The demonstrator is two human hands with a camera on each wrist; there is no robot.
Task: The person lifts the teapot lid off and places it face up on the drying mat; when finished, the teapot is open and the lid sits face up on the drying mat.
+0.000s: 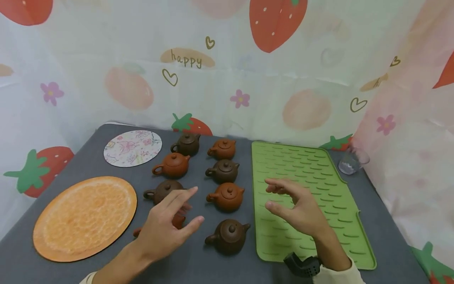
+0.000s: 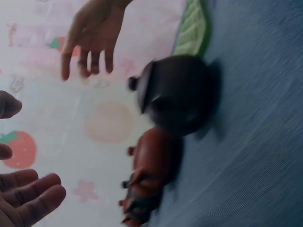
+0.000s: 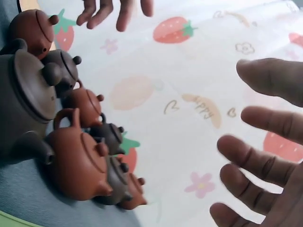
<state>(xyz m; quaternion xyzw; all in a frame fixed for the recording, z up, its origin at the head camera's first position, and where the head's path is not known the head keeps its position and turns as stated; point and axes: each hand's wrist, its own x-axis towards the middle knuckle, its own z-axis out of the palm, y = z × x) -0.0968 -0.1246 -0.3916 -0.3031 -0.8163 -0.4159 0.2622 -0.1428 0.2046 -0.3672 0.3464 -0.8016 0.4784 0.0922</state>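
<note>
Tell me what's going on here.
A person's left hand hovers over the left row of teapots, the right hand over the green mat; neither holds anything. Eight teapots, dark brown and reddish, stand in two rows on the dark table, with an orange mat and a white patterned mat to their left.

A small fabric-screened table corner; whether it stands in a home or a studio cannot be told. A white sheet (image 1: 262,75), printed with strawberries (image 1: 276,23), flowers (image 1: 240,98) and the word "happy" (image 1: 186,60), hangs at twelve o'clock and bends round at two. The dark tabletop (image 1: 191,262) at six o'clock bears clay teapots (image 1: 229,196); homely too are a green mat (image 1: 333,193) at four and a clear glass (image 1: 349,163) at three.
</note>
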